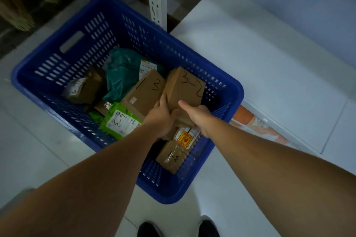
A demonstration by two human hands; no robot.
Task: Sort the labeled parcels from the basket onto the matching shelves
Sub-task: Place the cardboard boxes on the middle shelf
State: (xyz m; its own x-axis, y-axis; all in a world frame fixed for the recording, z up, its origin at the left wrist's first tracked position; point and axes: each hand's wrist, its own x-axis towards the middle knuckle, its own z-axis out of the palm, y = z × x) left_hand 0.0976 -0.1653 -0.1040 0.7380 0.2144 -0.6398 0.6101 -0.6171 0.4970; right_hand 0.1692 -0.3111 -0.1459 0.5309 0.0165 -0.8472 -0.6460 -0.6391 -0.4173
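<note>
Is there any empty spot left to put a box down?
Yes: the white shelf top right of the blue basket is bare. Inside, only the far-left corner near the handle slot shows floor; around both hands parcels are packed tight.

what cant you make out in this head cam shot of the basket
- Head view: near end of the box marked 3-2, covered by the left hand and right hand.
- Printed label on the teal bag: too small to read.
- Shelf labels: none visible; the white shelf runs off the right edge.
- Parcels under the top layer in the blue basket: hidden.
</note>
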